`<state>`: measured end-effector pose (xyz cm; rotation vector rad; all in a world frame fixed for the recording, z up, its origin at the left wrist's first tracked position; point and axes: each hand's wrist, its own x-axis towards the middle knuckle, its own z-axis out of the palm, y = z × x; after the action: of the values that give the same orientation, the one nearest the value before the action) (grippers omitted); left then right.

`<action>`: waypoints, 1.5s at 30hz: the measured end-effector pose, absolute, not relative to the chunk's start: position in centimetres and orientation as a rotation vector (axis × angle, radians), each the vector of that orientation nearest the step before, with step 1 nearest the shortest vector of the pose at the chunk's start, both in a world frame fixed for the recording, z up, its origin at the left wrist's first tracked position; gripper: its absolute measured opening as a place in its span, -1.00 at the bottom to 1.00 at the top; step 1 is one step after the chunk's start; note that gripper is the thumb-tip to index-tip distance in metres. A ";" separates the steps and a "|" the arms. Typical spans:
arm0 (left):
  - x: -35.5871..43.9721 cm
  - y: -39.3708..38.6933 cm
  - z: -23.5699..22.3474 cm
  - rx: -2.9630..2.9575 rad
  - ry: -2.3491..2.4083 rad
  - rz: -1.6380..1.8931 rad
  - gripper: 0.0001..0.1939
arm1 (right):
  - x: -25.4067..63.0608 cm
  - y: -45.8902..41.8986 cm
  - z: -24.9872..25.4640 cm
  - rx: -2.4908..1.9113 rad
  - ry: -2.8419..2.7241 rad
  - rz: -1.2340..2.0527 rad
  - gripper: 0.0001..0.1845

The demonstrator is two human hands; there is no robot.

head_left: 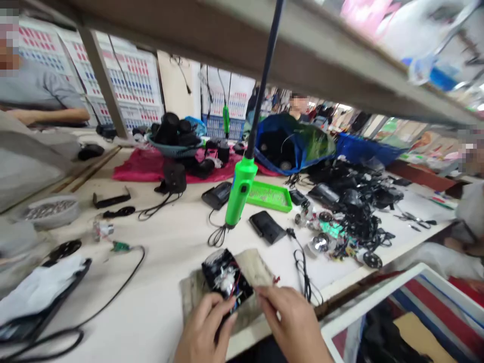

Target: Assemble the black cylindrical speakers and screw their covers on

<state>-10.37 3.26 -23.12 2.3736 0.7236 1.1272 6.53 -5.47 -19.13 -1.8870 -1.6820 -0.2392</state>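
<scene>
My left hand (209, 325) grips the near edge of a small open black plastic housing (217, 262). Inside it a silvery part and red and blue wires show. Close to the housing's right corner, my right hand (291, 317) has thumb and forefinger pinched together; what lies between them is hidden. A small red piece (277, 279) shows just beyond those fingers. Under the housing lies a folded beige cloth (257, 264) on the white table (159, 292). A green electric screwdriver (240, 194) hangs point-down from above, beyond the housing.
A green tray (270, 195) of tiny parts and a black case (267, 227) lie behind. Black parts and cables (351, 201) heap at right. At left are a bowl of screws (51, 209) and a cable (124, 290). A shelf beam (227, 50) crosses overhead; co-workers sit nearby.
</scene>
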 end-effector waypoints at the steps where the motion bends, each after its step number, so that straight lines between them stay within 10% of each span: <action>1: -10.5 3.1 -22.6 2.372 0.756 1.090 -0.80 | 6.4 -5.6 -18.9 -1.903 -1.628 -0.140 -0.76; 17: -10.8 3.1 -22.1 2.256 0.746 0.882 -0.77 | 2.3 -4.6 -20.4 -1.699 -0.754 0.731 -0.62; 45: -11.0 4.3 -23.2 2.325 0.632 0.909 -0.80 | 1.2 -5.6 -21.2 -1.753 -0.791 0.490 -0.67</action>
<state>-10.98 4.32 -23.16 2.3246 0.6320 0.9095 1.22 -5.56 -21.15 -1.7525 -0.7906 0.4901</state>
